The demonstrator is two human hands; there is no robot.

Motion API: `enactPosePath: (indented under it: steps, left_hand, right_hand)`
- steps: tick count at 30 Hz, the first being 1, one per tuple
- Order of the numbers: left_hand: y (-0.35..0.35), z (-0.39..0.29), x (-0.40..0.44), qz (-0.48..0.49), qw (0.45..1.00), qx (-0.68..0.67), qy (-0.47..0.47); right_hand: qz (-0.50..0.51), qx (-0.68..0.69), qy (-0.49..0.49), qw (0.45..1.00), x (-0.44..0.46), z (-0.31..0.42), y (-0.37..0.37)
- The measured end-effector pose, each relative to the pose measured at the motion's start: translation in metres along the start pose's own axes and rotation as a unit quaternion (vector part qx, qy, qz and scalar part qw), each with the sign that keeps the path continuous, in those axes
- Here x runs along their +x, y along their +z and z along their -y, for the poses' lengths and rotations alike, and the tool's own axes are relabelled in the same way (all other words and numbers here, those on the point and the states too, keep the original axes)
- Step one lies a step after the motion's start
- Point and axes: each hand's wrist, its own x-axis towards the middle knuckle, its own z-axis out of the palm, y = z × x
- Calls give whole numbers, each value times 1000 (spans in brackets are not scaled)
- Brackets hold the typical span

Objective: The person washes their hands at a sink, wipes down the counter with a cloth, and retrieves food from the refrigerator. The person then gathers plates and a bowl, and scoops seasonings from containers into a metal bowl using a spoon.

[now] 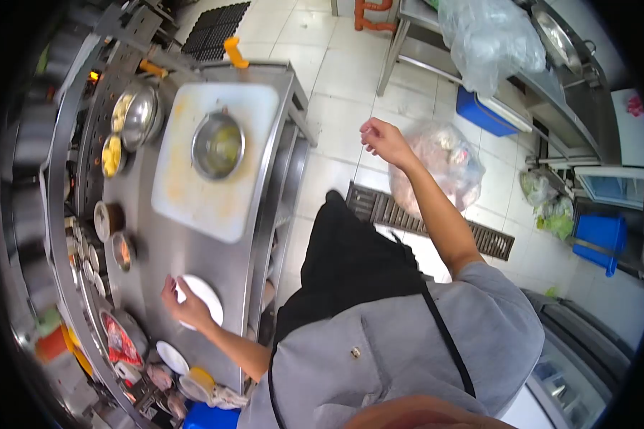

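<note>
At steel counter [149, 236], holds left hand [187, 309] over plate [207, 299] near board [222, 204], with fingers half-open, cannot tell if gripping; holds right hand [386, 142] empty, loosely curled, apart from board.

The left grip [186, 306] is over a white plate [209, 297]; the right grip [386, 143] hangs above the tiled floor [336, 107].

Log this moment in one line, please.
Left hand: over white plate, contact unclear | right hand: seemingly empty, beside plastic bag in view | metal bowl: on cutting board
</note>
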Motion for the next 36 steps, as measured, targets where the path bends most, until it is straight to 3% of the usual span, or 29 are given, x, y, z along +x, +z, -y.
enactPosePath:
  steps: [2, 6, 10, 12, 17, 21, 24, 26, 30, 32, 33, 36]
  left_hand:
    - [23, -40, 31, -16, 998, -67, 6]
    - [90, -111, 110, -38, 997, -28, 55]
    - [164, -201, 185, -13, 992, -116, 51]
    - [201, -254, 223, 74, 966, -150, 196]
    - [310, -333, 294, 228, 937, -138, 226]
    - [368, -387, 336, 269, 933, -70, 226]
    - [406, -410, 365, 280, 944, -81, 158]
    - [438, -418, 389, 261, 962, -51, 58]
    - [542, -413, 451, 240, 967, -85, -4]
    - [608, -413, 499, 289, 956, -58, 5]
    - [642, -419, 528, 320, 946, -33, 41]
    - [725, -459, 626, 380, 916, -34, 121]
  right_hand:
    - [18, -41, -35, 998, 61, 23, -20]
    - [13, -68, -90, 994, 162, 37, -57]
    - [3, -15, 23, 1000, 203, 25, -114]
    - [-13, 5, 96, 995, 226, 33, -143]
    - [-21, 80, 82, 993, 361, 57, -190]
    - [36, 79, 30, 996, 523, 104, -182]
    - [126, 49, -50, 990, 643, 167, -164]
    - [158, 14, -86, 984, 716, 203, -154]
    - [182, -9, -85, 979, 852, 230, -134]
    - [187, -111, -120, 969, 919, 220, -132]
    - [167, -87, -57, 980, 939, 222, -132]
    - [201, -80, -13, 976, 1010, 208, -142]
